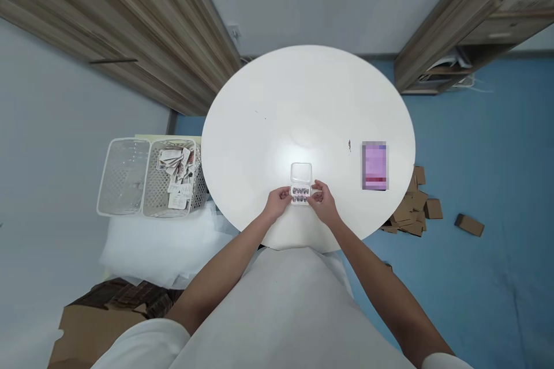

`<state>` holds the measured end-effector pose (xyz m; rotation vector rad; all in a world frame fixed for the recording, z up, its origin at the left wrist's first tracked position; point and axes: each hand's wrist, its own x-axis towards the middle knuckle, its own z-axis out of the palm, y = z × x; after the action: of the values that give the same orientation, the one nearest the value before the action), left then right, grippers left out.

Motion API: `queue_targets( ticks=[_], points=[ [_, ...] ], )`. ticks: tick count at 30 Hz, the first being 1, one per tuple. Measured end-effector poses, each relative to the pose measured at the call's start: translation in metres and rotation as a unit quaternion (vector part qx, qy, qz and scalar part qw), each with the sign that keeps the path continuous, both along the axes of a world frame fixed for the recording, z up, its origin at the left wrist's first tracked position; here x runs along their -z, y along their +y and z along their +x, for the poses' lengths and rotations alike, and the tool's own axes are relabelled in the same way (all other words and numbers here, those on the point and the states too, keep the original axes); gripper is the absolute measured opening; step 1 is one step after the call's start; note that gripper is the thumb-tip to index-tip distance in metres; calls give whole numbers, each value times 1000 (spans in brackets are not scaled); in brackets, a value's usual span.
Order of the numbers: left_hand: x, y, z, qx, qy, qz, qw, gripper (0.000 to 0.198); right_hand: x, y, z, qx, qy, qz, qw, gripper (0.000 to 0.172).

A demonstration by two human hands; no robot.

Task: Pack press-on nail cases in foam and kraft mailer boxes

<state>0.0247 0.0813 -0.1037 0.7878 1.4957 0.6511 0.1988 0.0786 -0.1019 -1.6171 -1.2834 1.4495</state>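
A small clear plastic case (300, 183) lies open on the round white table (259, 127) near its front edge. Its lid is folded back away from me, and its near half holds several small dark pieces in rows. My left hand (277, 203) pinches the left end of the near half. My right hand (322, 200) pinches the right end, fingers curled on the case's edge.
A pink card or booklet (374, 165) lies on the table's right side, a tiny dark speck (350, 145) beside it. Left of the table stands a white mesh basket (149, 176) with packets. Brown cardboard boxes (413, 207) litter the blue floor at right. Wooden cabinets flank the back.
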Motion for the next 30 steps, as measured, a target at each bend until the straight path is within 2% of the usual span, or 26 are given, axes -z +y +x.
queue_targets(
  ticks=[2, 8, 14, 19, 23, 30],
  points=[
    [-9, -7, -6, 5, -37, -6, 999, 27, -7, -8, -7, 27, 7, 7, 1000, 53],
    [-35, -30, -28, 2, -149, -21, 989, 33, -33, -35, -27, 97, 46, -9, 994, 46],
    [-57, -36, -45, 8, -254, -17, 967, 37, -54, -46, -43, 179, 90, -17, 980, 45],
    [-68, -43, -61, 42, -276, -11, 960, 36, -76, -43, -55, 165, 206, -64, 962, 41],
    [-74, -49, -72, 41, -281, -22, 958, 34, -88, -43, -65, 189, 250, -78, 946, 43],
    [-88, -50, -79, 50, -340, -13, 939, 31, -106, -55, -75, 208, 292, -36, 933, 37]
  ],
)
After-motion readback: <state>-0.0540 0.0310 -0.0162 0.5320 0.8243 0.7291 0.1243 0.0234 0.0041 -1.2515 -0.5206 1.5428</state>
